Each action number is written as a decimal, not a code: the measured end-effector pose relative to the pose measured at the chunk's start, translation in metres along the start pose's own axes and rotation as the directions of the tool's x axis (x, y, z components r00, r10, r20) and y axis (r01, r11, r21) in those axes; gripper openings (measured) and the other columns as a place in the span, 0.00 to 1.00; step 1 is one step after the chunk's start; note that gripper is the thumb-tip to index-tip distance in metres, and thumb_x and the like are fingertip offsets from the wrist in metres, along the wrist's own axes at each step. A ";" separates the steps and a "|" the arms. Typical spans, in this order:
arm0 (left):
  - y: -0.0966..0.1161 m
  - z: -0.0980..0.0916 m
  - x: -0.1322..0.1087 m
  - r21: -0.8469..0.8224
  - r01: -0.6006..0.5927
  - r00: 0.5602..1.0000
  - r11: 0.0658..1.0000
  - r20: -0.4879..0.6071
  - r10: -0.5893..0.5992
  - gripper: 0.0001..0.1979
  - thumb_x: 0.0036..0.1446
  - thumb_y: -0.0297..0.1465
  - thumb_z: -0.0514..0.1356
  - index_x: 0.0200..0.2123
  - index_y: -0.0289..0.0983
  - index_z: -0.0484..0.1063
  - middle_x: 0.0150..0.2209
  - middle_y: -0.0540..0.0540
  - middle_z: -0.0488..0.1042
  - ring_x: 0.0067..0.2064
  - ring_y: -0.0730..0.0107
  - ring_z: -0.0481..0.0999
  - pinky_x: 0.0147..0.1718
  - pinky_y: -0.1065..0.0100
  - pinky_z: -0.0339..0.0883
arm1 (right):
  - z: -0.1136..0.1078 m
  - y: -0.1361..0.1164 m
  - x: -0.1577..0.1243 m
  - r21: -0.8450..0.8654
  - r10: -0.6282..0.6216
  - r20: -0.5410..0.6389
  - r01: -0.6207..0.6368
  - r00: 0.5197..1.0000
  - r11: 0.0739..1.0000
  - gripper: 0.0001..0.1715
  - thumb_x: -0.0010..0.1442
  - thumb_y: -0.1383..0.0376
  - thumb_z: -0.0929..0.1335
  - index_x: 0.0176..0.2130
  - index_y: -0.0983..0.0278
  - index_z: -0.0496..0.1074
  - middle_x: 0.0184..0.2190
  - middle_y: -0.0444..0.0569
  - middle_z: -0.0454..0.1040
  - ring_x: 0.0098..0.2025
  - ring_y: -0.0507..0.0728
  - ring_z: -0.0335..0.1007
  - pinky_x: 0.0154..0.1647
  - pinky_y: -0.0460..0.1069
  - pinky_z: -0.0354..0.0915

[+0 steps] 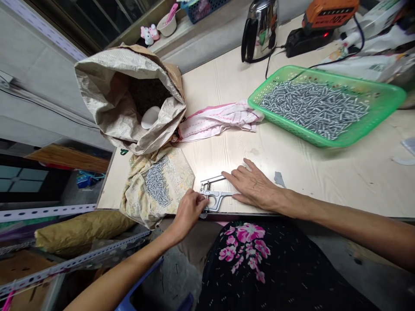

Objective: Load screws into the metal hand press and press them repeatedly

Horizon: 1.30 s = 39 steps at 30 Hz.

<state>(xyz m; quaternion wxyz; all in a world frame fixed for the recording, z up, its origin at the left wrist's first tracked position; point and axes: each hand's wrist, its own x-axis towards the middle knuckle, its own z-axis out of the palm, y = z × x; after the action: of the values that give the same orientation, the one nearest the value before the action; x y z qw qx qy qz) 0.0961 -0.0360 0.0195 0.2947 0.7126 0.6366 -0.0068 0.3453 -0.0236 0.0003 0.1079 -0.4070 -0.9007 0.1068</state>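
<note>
Silver hand pliers [218, 195] with a spring between their spread handles lie near the front edge of the table. My right hand [254, 185] spans the ends of both handles, thumb on the lower one and fingers by the upper one. At the jaw end, my left hand [190, 208] is closed in a pinch; whatever its fingertips hold is too small to make out. Just left of the pliers, a pile of small silver metal pins [157, 181] rests on a patterned cloth [181, 168]. Many similar pieces [314, 106] fill much of a green plastic basket [366, 134] at the right.
A large open woven sack [97, 82] with dark contents and a white scoop-like piece [151, 117] stands at the back left. A pink-and-white towel [220, 121] lies mid-table. Behind are a metal kettle [262, 30] and an orange battery [330, 15] on a charger [306, 42].
</note>
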 end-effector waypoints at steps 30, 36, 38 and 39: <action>0.040 0.027 0.037 0.290 -0.656 0.734 0.697 0.027 0.679 0.15 0.66 0.38 0.52 0.46 0.35 0.70 0.43 0.39 0.74 0.47 0.58 0.72 0.45 0.57 0.70 | 0.021 0.014 -0.021 0.184 0.071 -0.074 -0.057 0.995 0.981 0.07 0.62 0.64 0.67 0.39 0.65 0.68 0.37 0.51 0.69 0.40 0.59 0.61 0.42 0.53 0.58; 0.038 0.063 -0.009 0.330 -0.654 0.685 0.681 -0.122 0.718 0.24 0.66 0.37 0.52 0.63 0.37 0.57 0.63 0.35 0.62 0.68 0.50 0.54 0.61 0.45 0.58 | -0.001 0.035 -0.008 0.088 0.074 -0.055 -0.069 0.996 0.994 0.11 0.64 0.59 0.66 0.40 0.65 0.72 0.38 0.53 0.71 0.41 0.59 0.61 0.40 0.52 0.55; 0.043 0.075 -0.017 0.284 -0.677 0.683 0.679 -0.103 0.723 0.26 0.66 0.40 0.52 0.62 0.34 0.58 0.63 0.34 0.63 0.68 0.50 0.53 0.63 0.44 0.55 | 0.000 0.042 0.003 0.031 0.049 -0.062 -0.047 0.997 0.998 0.09 0.65 0.64 0.64 0.35 0.65 0.72 0.35 0.52 0.71 0.40 0.59 0.61 0.39 0.51 0.53; 0.046 0.079 -0.018 0.257 -0.685 0.684 0.682 -0.096 0.723 0.27 0.65 0.42 0.53 0.61 0.33 0.59 0.63 0.34 0.63 0.68 0.50 0.54 0.63 0.44 0.54 | 0.001 0.047 0.009 0.015 0.035 -0.060 -0.034 0.998 0.999 0.10 0.65 0.65 0.64 0.33 0.65 0.71 0.34 0.52 0.72 0.39 0.58 0.61 0.38 0.51 0.52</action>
<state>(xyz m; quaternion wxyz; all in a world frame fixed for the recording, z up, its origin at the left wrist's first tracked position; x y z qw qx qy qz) 0.1629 -0.0870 -0.0197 0.1392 0.9259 0.3330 0.1116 0.3729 0.0134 -0.0127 0.1361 -0.4250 -0.8890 0.1026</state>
